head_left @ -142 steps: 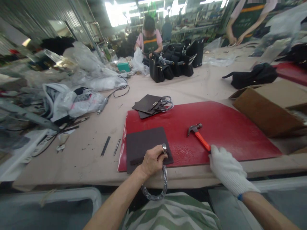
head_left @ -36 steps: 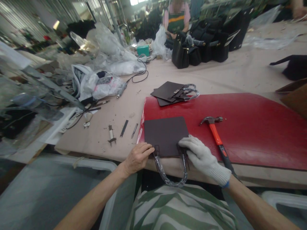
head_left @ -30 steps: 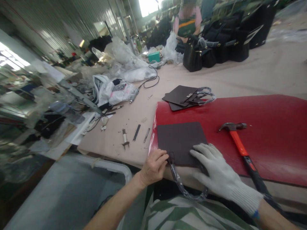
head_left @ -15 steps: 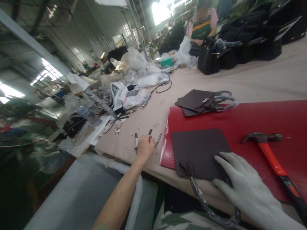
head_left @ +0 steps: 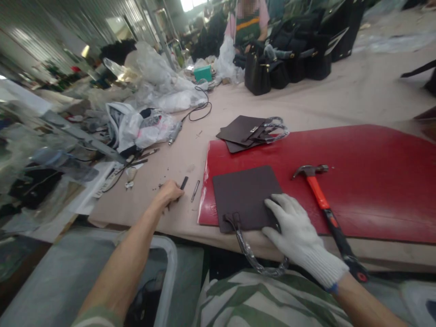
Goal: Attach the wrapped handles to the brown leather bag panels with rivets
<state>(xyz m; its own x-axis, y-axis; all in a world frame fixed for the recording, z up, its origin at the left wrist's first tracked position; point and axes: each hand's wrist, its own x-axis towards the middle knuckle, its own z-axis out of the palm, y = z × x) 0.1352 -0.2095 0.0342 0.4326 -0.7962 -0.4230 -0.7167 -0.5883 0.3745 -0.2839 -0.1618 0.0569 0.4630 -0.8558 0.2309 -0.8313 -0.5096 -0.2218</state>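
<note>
Long beige cloth-covered worktable (head_left: 340, 97): open cloth at 12 o'clock, clutter along 9–10 o'clock. Glossy red rectangular mat (head_left: 368, 181) lies near the table's front edge. Flat dark brown leather bag panel (head_left: 245, 193) sits on the mat's near-left corner, its plastic-wrapped loop handle (head_left: 254, 261) hanging over the table edge at 6 o'clock. Orange-handled claw hammer (head_left: 320, 200) lies at 3 o'clock of the panel, apart from it. White-gloved right hand (head_left: 296, 231) is spread flat, pressing the panel's near-right corner. Bare left hand (head_left: 169, 193), at 9 o'clock, is curled loosely over small dark metal tools (head_left: 184, 183); whether it grips one cannot be told.

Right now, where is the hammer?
The hammer lies on the red mat, just right of the gloved right hand and the dark leather panel.
</note>
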